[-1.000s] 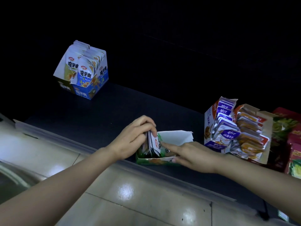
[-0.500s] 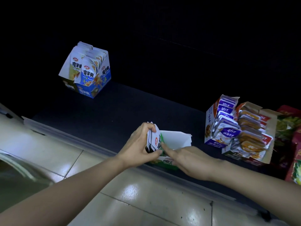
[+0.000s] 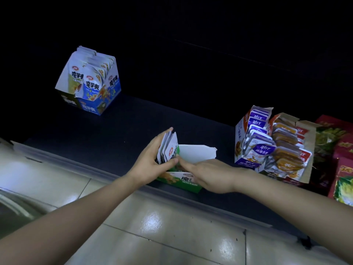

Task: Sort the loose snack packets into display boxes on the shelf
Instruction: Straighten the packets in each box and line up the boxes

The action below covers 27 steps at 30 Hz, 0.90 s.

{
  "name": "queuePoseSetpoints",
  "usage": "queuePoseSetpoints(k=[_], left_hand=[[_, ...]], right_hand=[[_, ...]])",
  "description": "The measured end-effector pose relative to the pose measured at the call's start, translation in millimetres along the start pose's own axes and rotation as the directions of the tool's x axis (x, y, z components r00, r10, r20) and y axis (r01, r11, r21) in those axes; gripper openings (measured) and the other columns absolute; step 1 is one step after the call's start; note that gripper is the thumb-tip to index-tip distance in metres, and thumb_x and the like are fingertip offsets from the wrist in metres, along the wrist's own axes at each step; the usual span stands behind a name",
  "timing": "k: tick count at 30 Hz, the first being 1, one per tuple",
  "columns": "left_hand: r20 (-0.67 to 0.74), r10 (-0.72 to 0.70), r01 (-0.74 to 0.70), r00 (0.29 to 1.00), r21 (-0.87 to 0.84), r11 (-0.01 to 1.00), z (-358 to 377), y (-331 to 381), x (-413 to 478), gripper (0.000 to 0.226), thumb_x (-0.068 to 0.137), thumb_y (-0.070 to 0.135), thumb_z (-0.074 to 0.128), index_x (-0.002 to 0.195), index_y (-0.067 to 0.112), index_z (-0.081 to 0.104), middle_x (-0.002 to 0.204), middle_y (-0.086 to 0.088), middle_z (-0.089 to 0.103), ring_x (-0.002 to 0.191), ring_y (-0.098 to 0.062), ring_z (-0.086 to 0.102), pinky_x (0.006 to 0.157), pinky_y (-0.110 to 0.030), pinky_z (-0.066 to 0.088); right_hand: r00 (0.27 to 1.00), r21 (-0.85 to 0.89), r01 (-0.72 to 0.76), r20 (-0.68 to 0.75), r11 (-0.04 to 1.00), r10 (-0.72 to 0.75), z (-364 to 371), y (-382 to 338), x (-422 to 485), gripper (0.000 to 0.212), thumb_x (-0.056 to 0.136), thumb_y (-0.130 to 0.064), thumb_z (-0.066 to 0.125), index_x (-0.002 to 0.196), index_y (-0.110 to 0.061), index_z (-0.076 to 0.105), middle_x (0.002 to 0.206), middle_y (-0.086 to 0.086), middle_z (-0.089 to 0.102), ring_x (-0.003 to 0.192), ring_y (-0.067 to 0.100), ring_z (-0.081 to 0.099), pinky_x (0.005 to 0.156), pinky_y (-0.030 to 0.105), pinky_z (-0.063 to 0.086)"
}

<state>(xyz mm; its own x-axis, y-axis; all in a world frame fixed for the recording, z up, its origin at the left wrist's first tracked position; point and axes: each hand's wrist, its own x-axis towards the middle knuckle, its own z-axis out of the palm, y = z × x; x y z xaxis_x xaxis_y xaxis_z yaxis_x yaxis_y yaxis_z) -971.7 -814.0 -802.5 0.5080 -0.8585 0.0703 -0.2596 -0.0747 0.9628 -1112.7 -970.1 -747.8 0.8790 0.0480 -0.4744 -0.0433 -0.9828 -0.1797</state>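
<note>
A green display box with a white inner flap stands at the front edge of the dark shelf. My left hand grips a small stack of white snack packets, upright, at the box's left end. My right hand lies over the box's front wall, its fingers pointing left and touching the foot of the packets next to my left thumb. The lower part of the packets is hidden behind my hands.
A blue display box full of packets stands far left on the shelf. At the right stand a purple-packet box, an orange-packet box and red packages. A tiled floor lies below the shelf's edge.
My left hand has lifted the packet stack upright out of the box's left end, its fingers straighter along the stack. My right hand slid left along the box front to meet it.
</note>
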Motion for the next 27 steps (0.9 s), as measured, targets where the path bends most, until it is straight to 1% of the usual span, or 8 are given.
queuePoseSetpoints(k=[3,6,8,10,14,19,23,27], left_hand=[[-0.056,0.049,-0.049,0.997,0.004,0.999,-8,1,4,0.084,0.081,0.039,0.073,0.151,0.042,0.025,0.148,0.020,0.036,0.139,-0.002,0.035,0.113,-0.039,0.037],[-0.145,0.267,-0.242,0.953,0.168,0.956,-8,13,7,0.072,0.087,0.020,0.072,0.149,0.026,0.035,0.150,0.006,0.035,0.141,-0.012,0.034,0.114,-0.035,0.035],[-0.092,0.413,-0.373,0.906,0.286,0.882,-4,18,11,0.042,0.089,0.015,0.070,0.130,0.019,0.061,0.149,-0.002,0.039,0.141,-0.020,0.035,0.113,-0.038,0.034],[0.012,0.484,-0.444,0.875,0.418,0.792,-3,13,15,0.013,0.090,0.023,0.069,0.100,0.018,0.075,0.144,-0.004,0.047,0.140,-0.023,0.035,0.111,-0.039,0.036],[0.105,0.453,-0.433,0.885,0.542,0.720,-16,5,15,0.027,0.086,0.044,0.067,0.083,0.019,0.075,0.145,-0.005,0.047,0.145,-0.025,0.028,0.111,-0.039,0.036],[0.321,0.326,-0.457,0.889,0.602,0.654,-32,15,12,0.045,0.072,0.064,0.069,0.093,0.024,0.073,0.157,-0.004,0.029,0.151,-0.022,0.009,0.099,-0.052,0.047],[0.410,0.240,-0.470,0.880,0.682,0.560,-45,24,14,0.041,0.073,0.053,0.074,0.107,0.030,0.069,0.152,-0.002,0.036,0.149,-0.021,0.012,0.068,-0.041,0.058],[0.458,0.293,-0.544,0.839,0.711,0.446,-41,22,17,0.037,0.069,0.032,0.084,0.102,0.028,0.069,0.127,-0.002,0.055,0.131,-0.027,0.036,0.049,-0.031,0.051]], right_hand=[[0.999,0.010,0.003,-0.036,1.000,-0.003,-5,2,8,0.070,0.102,-0.021,0.038,0.154,-0.030,-0.008,0.079,0.003,0.052,0.075,0.026,0.052,0.074,0.039,0.048],[0.997,-0.014,0.030,-0.073,0.999,-0.031,-1,8,12,0.071,0.102,-0.022,0.038,0.155,-0.025,-0.009,0.087,0.009,0.060,0.080,0.029,0.055,0.075,0.041,0.048],[0.987,-0.050,0.088,-0.127,0.995,-0.094,5,11,12,0.065,0.100,-0.020,0.038,0.154,-0.020,0.001,0.096,0.011,0.063,0.086,0.032,0.058,0.077,0.043,0.048],[0.974,-0.066,0.133,-0.178,0.989,-0.143,8,11,11,0.051,0.099,-0.018,0.040,0.147,-0.014,0.024,0.105,0.010,0.064,0.094,0.032,0.059,0.083,0.043,0.047],[0.940,-0.219,0.188,-0.244,0.958,-0.240,0,19,8,0.047,0.096,-0.031,0.052,0.140,-0.018,0.041,0.107,0.005,0.066,0.103,0.026,0.057,0.097,0.035,0.040],[0.959,-0.429,0.233,-0.048,0.873,-0.280,-3,38,0,0.042,0.089,-0.040,0.061,0.126,-0.021,0.057,0.104,0.001,0.069,0.106,0.022,0.059,0.112,0.032,0.028],[0.947,-0.449,0.244,-0.080,0.860,-0.310,-1,42,1,0.015,0.083,-0.036,0.066,0.088,-0.021,0.064,0.080,-0.004,0.070,0.080,0.021,0.064,0.090,0.035,0.045],[0.956,-0.414,0.211,-0.102,0.886,-0.275,1,44,0,0.017,0.087,-0.037,0.051,0.086,-0.024,0.062,0.080,-0.006,0.067,0.079,0.017,0.061,0.089,0.031,0.040]])
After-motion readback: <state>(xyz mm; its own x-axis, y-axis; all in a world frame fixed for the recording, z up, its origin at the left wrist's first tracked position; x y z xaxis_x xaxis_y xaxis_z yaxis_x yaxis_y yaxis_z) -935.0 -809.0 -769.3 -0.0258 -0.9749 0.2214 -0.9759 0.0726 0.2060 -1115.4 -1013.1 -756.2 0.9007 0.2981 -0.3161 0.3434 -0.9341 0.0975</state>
